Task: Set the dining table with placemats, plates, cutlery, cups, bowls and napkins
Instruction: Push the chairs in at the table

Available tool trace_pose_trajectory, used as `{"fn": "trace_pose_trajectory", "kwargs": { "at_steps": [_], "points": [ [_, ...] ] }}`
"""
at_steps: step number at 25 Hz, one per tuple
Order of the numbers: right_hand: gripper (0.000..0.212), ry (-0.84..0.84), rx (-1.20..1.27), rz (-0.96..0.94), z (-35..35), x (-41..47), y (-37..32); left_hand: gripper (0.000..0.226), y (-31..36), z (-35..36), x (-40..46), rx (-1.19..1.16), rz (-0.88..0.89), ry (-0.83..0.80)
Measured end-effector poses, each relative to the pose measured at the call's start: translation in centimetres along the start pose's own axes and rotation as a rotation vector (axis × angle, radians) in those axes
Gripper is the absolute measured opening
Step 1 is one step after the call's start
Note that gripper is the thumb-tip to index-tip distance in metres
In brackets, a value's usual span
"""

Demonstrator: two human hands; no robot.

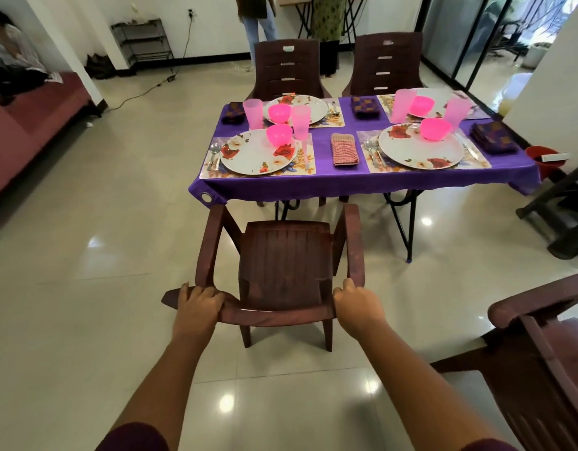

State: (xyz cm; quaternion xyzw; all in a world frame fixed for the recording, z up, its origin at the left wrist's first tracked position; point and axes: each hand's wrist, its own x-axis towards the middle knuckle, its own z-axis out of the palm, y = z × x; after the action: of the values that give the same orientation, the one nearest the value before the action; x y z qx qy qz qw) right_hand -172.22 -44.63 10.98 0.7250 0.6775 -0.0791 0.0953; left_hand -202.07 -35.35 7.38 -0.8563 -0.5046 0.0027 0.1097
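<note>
Head view shows the dining table [362,185] already laid under a purple cloth: four floral plates on placemats, pink bowls and cups, cutlery beside the plates, folded napkins between the settings. Just short of its near edge stands a brown plastic chair [282,258], its back toward the person; the left hand [198,302] and the right hand [357,302] each curl around the top rail of that back, clamped on it. Pushed in too hard, I judge, the chair arms could knock the table edge or snag the hanging cloth, and the tall cup [301,122] at the near left plate looks likeliest to topple. The floor is glossy pale tile; another chair [541,353] stands at the right, two more beyond the table.
</note>
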Motion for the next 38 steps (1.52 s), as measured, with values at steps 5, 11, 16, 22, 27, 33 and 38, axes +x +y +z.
{"fn": "trace_pose_trajectory", "kwargs": {
  "at_steps": [5, 11, 16, 22, 27, 33, 38],
  "points": [
    [0.033, -0.034, 0.075, 0.023, 0.5, 1.3, -0.9, 0.056, -1.2, -0.1, 0.9, 0.026, -0.003, -0.004],
    [0.083, 0.045, 0.14, 0.221, 1.4, -0.2, -1.0, 0.129, -2.6, -3.3, 2.7, -0.182, -0.072, -0.706],
    [0.093, 0.015, -0.133, 0.384, 2.6, -6.8, 4.1, 0.139, 3.2, -6.1, 6.0, -0.95, -0.207, -0.691],
    [0.086, 0.005, -0.265, 0.812, 4.0, -19.5, 13.1, 0.083, 21.7, -7.7, 10.9, -0.599, 0.416, -0.198],
    [0.099, 0.016, 0.07, 1.178, 6.9, -30.8, 16.1, 0.083, 37.8, -12.3, 7.4, -0.446, 0.805, -0.266],
    [0.066, -0.104, 0.332, 1.151, 9.0, -34.3, 17.5, 0.094, 47.3, -11.7, 2.3, -0.234, 0.98, -0.322],
    [0.068, -0.075, 0.348, 1.11, 10.2, -35.4, 18.2, 0.043, 48.6, -10.0, 1.6, -0.235, 1.004, -0.088]
  ]
}}
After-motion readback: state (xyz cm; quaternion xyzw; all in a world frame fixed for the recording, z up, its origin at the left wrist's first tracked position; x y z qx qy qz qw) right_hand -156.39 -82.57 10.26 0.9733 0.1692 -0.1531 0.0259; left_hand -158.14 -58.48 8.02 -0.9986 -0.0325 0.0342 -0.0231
